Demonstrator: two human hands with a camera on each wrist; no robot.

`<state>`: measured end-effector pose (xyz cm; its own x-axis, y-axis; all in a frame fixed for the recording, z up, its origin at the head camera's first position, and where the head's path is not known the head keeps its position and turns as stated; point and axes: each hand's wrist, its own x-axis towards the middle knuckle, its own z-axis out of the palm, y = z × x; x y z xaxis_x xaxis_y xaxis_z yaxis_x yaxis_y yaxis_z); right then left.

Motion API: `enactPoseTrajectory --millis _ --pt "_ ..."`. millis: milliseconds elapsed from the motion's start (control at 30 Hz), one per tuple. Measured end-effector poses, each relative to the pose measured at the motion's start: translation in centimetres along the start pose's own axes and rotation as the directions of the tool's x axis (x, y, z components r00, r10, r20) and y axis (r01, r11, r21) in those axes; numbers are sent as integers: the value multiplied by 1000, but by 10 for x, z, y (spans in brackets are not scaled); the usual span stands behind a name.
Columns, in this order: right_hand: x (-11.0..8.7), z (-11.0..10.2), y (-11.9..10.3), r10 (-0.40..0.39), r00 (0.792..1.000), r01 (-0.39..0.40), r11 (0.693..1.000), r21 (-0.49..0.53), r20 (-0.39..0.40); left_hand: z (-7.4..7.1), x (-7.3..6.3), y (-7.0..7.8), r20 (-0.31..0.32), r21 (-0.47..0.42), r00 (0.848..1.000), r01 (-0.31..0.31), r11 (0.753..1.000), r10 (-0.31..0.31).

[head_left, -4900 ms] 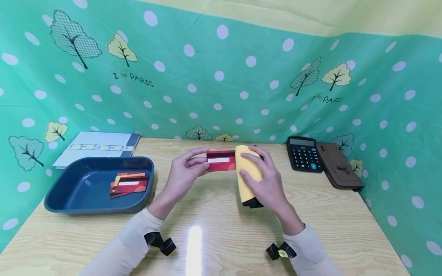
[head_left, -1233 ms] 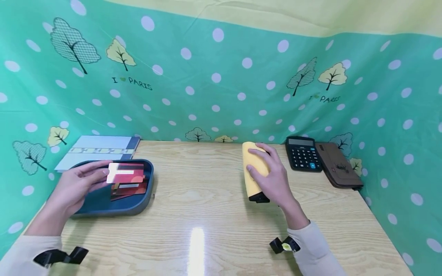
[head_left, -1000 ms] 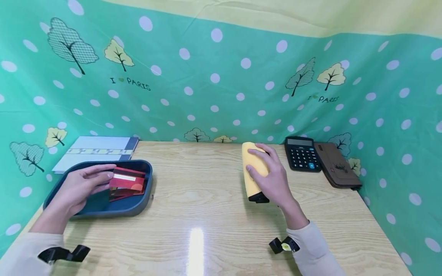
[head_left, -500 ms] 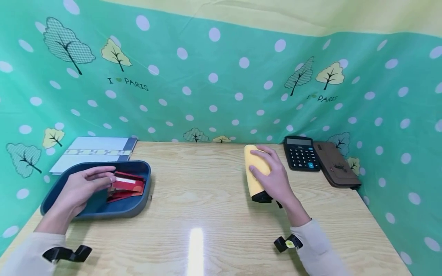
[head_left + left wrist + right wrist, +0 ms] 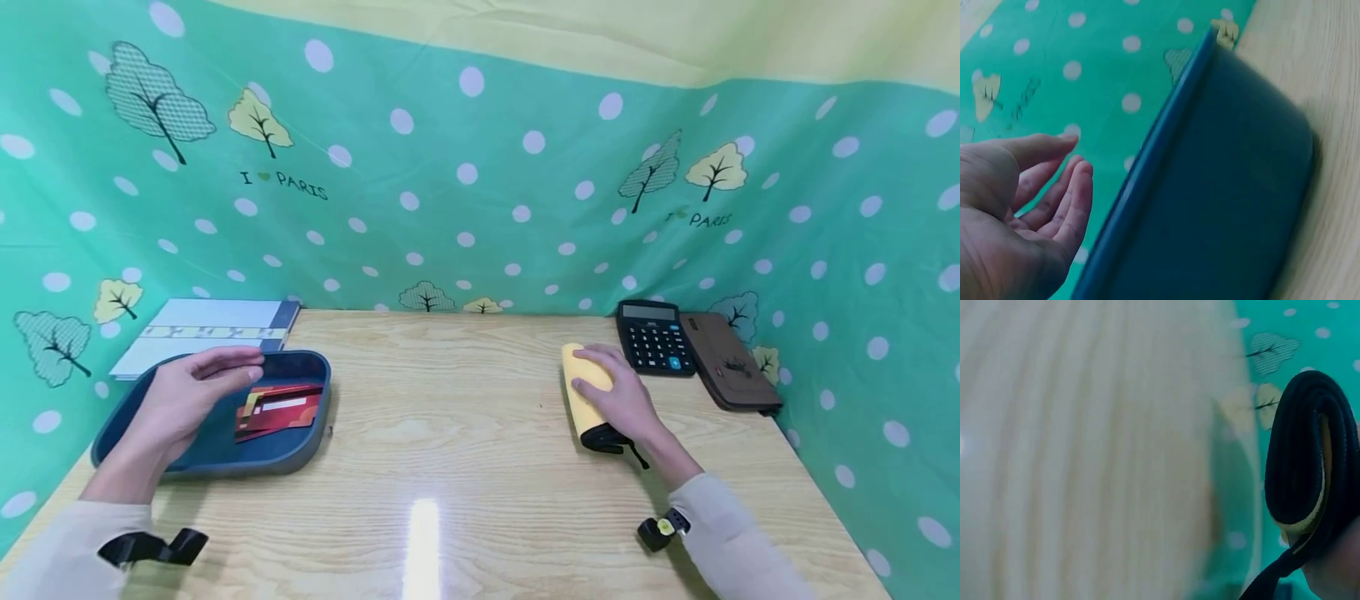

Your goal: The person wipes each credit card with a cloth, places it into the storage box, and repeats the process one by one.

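My left hand (image 5: 183, 400) is over the left part of the blue tray (image 5: 273, 462), holding nothing. In the left wrist view a gap shows between that hand's thumb (image 5: 1054, 145) and its fingers. Several cards (image 5: 279, 410), red with dark stripes, lie overlapped at the tray's right end. My right hand (image 5: 626, 396) grips a folded yellow wallet (image 5: 577, 392) over the right half of the table. Its black layered end (image 5: 1300, 450) and a thin black strap show in the right wrist view, where most of the hand is out of frame.
A light-blue notebook (image 5: 213, 317) lies behind the tray. At the back right are a black calculator (image 5: 656, 337) and, beside it, a brown zipped pouch (image 5: 731, 362). A patterned green curtain (image 5: 450, 192) borders the wooden table (image 5: 450, 433).
My left hand brought a red card from the wallet to the tray and let it go there. My right hand has moved the wallet rightward, nearer the table's front.
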<state>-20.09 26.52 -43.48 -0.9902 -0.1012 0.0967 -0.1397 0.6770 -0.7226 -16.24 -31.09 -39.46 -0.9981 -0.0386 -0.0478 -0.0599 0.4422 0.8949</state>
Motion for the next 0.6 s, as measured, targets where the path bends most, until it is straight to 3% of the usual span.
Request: enactPoseTrajectory --millis 200,400,500,600 --pt "-6 -5 13 17 998 -6 982 -191 54 30 -3 34 19 36 987 -162 986 161" --pt "-8 -17 6 22 995 23 896 -444 96 56 -9 63 68 79 956 -290 954 285" --pt "-7 -34 -6 25 995 21 886 -464 93 62 -12 78 75 108 944 -327 939 320" --pt "-1 -52 -24 -39 998 58 895 -442 52 65 -13 98 45 165 943 -332 929 329"
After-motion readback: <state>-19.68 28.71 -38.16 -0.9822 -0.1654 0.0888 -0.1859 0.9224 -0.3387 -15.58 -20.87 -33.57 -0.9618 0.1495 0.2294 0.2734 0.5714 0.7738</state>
